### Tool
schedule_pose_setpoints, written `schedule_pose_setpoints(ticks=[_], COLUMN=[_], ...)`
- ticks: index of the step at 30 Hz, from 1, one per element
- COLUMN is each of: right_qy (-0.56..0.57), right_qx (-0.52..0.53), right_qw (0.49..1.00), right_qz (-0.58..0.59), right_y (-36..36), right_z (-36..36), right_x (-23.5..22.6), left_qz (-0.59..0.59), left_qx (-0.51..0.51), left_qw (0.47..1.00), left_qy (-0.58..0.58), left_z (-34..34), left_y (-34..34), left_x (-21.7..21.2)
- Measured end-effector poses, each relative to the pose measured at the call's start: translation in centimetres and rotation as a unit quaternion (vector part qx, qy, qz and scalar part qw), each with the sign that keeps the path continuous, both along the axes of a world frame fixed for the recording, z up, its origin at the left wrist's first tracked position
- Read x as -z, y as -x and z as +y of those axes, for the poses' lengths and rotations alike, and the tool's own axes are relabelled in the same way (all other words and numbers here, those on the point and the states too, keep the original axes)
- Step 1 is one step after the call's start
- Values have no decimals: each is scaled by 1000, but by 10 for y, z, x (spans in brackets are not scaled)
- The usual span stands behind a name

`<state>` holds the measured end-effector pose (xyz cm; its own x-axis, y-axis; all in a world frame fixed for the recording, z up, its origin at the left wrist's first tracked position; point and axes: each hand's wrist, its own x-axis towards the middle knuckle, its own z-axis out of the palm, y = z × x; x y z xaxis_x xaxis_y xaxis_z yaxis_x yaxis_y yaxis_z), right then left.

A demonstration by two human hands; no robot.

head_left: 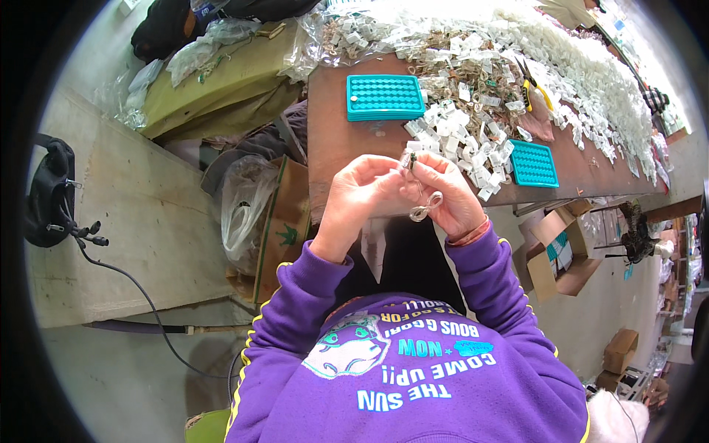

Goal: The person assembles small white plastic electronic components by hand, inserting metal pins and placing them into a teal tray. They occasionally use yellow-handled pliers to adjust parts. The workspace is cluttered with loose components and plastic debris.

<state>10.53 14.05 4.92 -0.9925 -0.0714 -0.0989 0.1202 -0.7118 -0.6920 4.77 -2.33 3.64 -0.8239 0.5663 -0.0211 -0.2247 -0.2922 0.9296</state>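
On the brown table (329,140) in the upper middle of the frame, a loose heap of white plastic pieces (459,146) sits just beyond the hands, between a teal tray stack (385,116) and a single teal tray (534,164); yellow-handled pliers (546,98) lie farther right. At the frame's centre, the left hand (360,188) and right hand (452,193) pinch a small part (411,159), dark and partly hidden by fingertips, with a pale, looped cord (426,208) hanging below.
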Motion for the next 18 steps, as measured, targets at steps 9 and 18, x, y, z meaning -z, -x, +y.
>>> schedule_pose_setpoints(ticks=[9,18], right_qy=[-150,-293], right_qx=[-37,25], right_qw=[988,956], right_qz=[-1,22], right_y=[1,-6], right_z=[6,4], right_x=[-2,-5], left_qz=[-32,23], left_qx=[-13,-20], left_qw=[993,997], left_qy=[-116,-73], left_z=[-4,-3], left_y=[-2,-4], left_x=[8,4])
